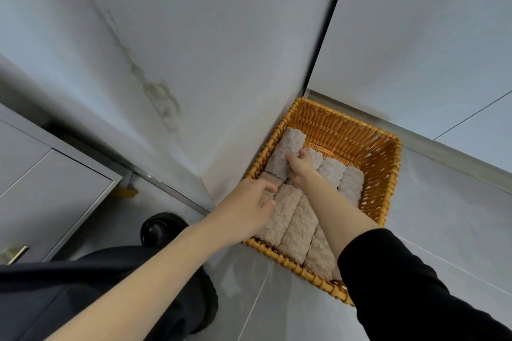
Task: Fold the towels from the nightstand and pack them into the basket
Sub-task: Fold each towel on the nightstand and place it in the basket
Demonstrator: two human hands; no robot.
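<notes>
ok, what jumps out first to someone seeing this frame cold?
The orange wicker basket on the grey floor, tucked into the wall corner and part-filled with rolled towels lying side by side. Both hands are in it: the right hand grips one towel roll at the far left, and the left hand curls over the rolls just nearer.
</notes>
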